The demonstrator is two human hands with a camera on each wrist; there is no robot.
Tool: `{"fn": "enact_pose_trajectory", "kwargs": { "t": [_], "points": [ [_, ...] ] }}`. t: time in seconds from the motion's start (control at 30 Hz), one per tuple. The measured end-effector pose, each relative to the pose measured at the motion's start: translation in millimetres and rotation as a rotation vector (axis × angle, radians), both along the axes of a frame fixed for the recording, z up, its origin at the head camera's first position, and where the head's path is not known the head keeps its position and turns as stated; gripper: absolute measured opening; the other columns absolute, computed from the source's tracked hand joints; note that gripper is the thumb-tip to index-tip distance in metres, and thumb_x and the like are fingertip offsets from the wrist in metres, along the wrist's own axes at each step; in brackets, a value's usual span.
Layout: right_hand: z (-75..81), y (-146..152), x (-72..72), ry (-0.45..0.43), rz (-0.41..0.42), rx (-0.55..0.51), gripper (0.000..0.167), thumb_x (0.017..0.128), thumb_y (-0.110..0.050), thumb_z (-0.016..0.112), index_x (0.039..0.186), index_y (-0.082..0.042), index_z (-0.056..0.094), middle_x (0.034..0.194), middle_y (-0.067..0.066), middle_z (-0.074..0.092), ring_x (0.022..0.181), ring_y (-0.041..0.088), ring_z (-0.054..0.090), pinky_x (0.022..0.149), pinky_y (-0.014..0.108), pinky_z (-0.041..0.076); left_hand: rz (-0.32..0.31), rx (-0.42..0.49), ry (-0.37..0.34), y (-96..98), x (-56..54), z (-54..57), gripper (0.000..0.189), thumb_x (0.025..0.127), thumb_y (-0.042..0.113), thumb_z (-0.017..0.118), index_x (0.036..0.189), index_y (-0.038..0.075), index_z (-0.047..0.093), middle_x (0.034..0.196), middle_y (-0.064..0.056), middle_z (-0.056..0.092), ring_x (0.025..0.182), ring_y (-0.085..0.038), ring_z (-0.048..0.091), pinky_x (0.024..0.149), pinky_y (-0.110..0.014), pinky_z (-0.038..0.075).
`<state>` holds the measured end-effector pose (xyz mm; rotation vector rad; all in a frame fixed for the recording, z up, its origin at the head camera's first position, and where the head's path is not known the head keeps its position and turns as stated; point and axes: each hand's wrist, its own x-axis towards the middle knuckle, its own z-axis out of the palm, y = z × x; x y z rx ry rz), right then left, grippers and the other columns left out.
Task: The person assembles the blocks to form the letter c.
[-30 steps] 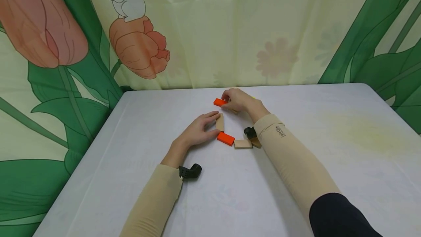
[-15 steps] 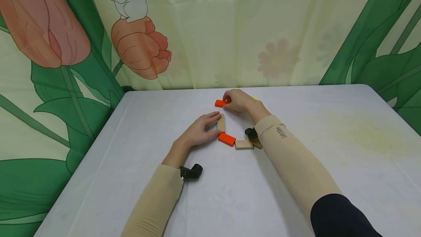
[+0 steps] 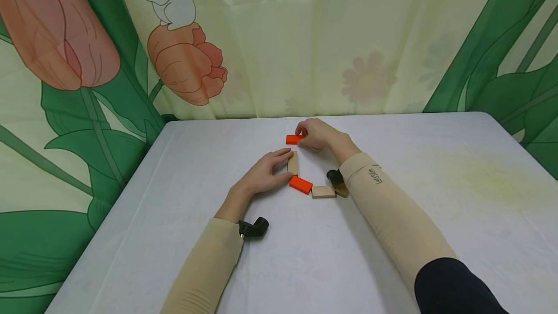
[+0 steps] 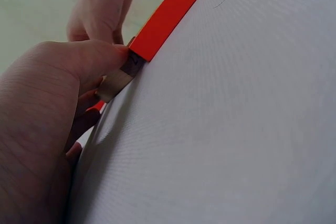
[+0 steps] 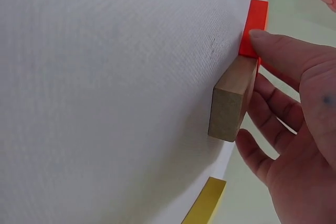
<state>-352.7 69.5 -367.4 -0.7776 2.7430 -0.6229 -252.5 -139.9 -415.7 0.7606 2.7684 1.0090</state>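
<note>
My right hand (image 3: pixel 321 133) pinches the far red block (image 3: pixel 292 139), with the thumb on its near side and fingers behind it. Against this block's end sits a plain wooden block (image 5: pixel 227 111), below the thumb in the right wrist view. My left hand (image 3: pixel 263 172) lies beside another wooden block (image 3: pixel 294 164); its fingers are fairly straight at the far end. The left thumb touches the corner where that block meets the nearer red block (image 3: pixel 301 184). In the left wrist view, this red block (image 4: pixel 169 17) lies just past the thumb tip.
A pale wooden block (image 3: pixel 323 192) continues the curved row, followed by a darker wooden one (image 3: pixel 342 190) partly behind the right wrist camera. A yellow block (image 5: pixel 206 203) lies near the right hand. The white-covered table (image 3: pixel 279 265) meets a printed curtain (image 3: pixel 279 52) at the back.
The far red block, in my right hand, has turned slightly to lie straighter and shifted a little toward the wooden block by my left hand. The left hand stays put.
</note>
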Motion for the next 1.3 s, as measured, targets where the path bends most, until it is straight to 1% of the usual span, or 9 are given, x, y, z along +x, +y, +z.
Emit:
{"fn": "enact_pose_trajectory", "kwargs": {
  "t": [0.17,0.27,0.43,0.63,0.9,1.03,1.13,1.23,1.3],
  "points": [
    [2.1,1,1.8,-0.028,-0.004,0.01,0.03,0.094,-0.013,0.069,0.122,-0.003,0.066,0.115,0.015,0.064,0.104,0.029,0.056,0.096,0.041,0.047,0.005,-0.008,-0.007,-0.1,-0.1,0.3,0.064,0.096,0.031,0.067,0.154,0.015,0.045,0.16,0.002,0.037,0.147,-0.022,0.031,0.118,-0.041,0.026],
    [4.3,1,3.3,-0.047,-0.004,0.014,0.029,0.094,-0.012,0.068,0.123,-0.004,0.066,0.117,0.015,0.064,0.105,0.028,0.057,0.095,0.04,0.048,0.005,-0.002,-0.004,-0.6,0.1,0.5,0.064,0.096,0.03,0.067,0.154,0.014,0.045,0.16,0.001,0.037,0.147,-0.023,0.031,0.118,-0.042,0.026],
    [6.1,2,3.8,-0.042,0.004,0.027,0.028,0.094,-0.01,0.068,0.121,-0.005,0.067,0.117,0.016,0.063,0.105,0.029,0.056,0.095,0.041,0.048,0.003,0.003,-0.002,-0.7,0.9,0.8,0.064,0.095,0.03,0.067,0.154,0.014,0.046,0.16,-0.001,0.037,0.146,-0.024,0.031,0.118,-0.043,0.026],
    [5.7,3,3.3,-0.039,0.005,0.052,0.028,0.094,-0.011,0.069,0.122,-0.008,0.068,0.12,0.018,0.062,0.106,0.03,0.056,0.094,0.041,0.048,-0.001,0.009,0.002,-0.1,1.4,0.8,0.064,0.095,0.029,0.067,0.153,0.013,0.046,0.16,-0.002,0.038,0.146,-0.025,0.032,0.118,-0.044,0.027],
    [8.6,5,5.4,-0.032,0.026,0.077,0.027,0.095,-0.011,0.069,0.122,-0.012,0.068,0.114,0.016,0.061,0.1,0.03,0.055,0.086,0.039,0.049,-0.001,0.005,0.003,-0.1,0.0,-0.6,0.064,0.095,0.03,0.067,0.153,0.014,0.046,0.16,-0.001,0.038,0.146,-0.025,0.032,0.118,-0.044,0.027],
    [10.0,6,6.6,-0.04,0.036,0.089,0.028,0.096,-0.01,0.068,0.123,-0.012,0.068,0.111,0.015,0.061,0.099,0.03,0.054,0.086,0.039,0.048,0.0,0.002,0.0,-0.3,-0.4,-0.7,0.064,0.095,0.03,0.067,0.153,0.015,0.046,0.159,-0.001,0.038,0.145,-0.024,0.033,0.117,-0.043,0.028],
    [10.5,6,7.0,-0.045,0.043,0.088,0.028,0.096,-0.009,0.067,0.124,-0.012,0.067,0.107,0.014,0.061,0.096,0.029,0.055,0.082,0.037,0.049,0.002,0.002,-0.003,-0.2,-0.3,-0.3,0.063,0.096,0.03,0.067,0.153,0.015,0.046,0.159,-0.001,0.038,0.145,-0.024,0.033,0.117,-0.043,0.028],
    [11.1,6,8.0,-0.054,0.047,0.076,0.027,0.097,-0.009,0.067,0.124,-0.01,0.066,0.104,0.012,0.062,0.09,0.027,0.056,0.076,0.033,0.049,0.003,0.001,-0.008,0.1,-0.5,-0.1,0.063,0.096,0.03,0.067,0.153,0.015,0.046,0.159,-0.001,0.038,0.145,-0.024,0.033,0.117,-0.044,0.028],
    [11.3,6,8.5,-0.051,0.056,0.072,0.027,0.097,-0.008,0.066,0.123,-0.01,0.066,0.103,0.012,0.062,0.088,0.026,0.056,0.075,0.033,0.049,0.004,0.0,-0.01,0.1,-0.6,-0.1,0.063,0.096,0.03,0.067,0.153,0.015,0.046,0.159,-0.001,0.038,0.145,-0.024,0.033,0.117,-0.044,0.028]
  ]
}}
